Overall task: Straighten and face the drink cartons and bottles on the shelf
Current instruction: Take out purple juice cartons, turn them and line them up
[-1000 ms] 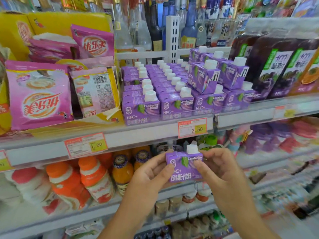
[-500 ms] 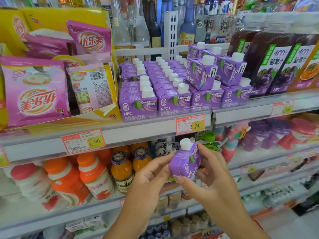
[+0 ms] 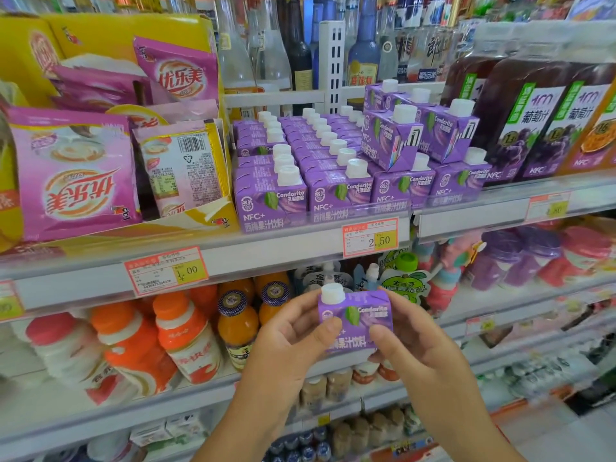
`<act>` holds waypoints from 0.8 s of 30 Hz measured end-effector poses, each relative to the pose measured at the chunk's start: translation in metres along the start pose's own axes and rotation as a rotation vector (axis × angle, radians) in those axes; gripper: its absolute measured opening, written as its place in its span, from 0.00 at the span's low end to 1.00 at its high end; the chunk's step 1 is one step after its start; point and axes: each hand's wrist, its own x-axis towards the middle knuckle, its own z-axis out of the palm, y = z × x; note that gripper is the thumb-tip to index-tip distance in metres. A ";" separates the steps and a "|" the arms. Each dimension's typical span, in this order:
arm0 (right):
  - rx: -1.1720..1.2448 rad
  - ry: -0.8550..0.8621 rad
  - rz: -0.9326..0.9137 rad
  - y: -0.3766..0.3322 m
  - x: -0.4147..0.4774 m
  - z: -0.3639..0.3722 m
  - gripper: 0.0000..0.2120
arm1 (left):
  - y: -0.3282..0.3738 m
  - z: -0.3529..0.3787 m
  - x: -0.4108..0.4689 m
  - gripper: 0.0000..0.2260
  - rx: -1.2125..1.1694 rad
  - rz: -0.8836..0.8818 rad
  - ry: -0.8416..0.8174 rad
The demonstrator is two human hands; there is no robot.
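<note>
A small purple drink carton (image 3: 358,320) with a white cap is held between both hands in front of the lower shelves, its printed front turned to me. My left hand (image 3: 290,341) grips its left side, thumb on the front. My right hand (image 3: 413,341) grips its right side. Above, rows of the same purple cartons (image 3: 300,168) fill the white shelf (image 3: 266,248). Two more cartons (image 3: 393,138) sit turned at an angle on top of the right-hand rows.
Pink drink-powder packets (image 3: 70,175) in a yellow box stand left of the cartons. Large dark grape juice bottles (image 3: 526,121) stand to the right. Glass bottles (image 3: 293,45) line the back. Orange and white bottles (image 3: 180,335) fill the shelf below.
The carton was turned edge-on half a second ago; now its printed front faces me again, and both hands hold it slightly lower.
</note>
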 end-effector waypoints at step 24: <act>0.175 -0.122 0.013 0.000 0.000 0.001 0.25 | -0.003 -0.003 0.002 0.16 0.066 0.060 -0.027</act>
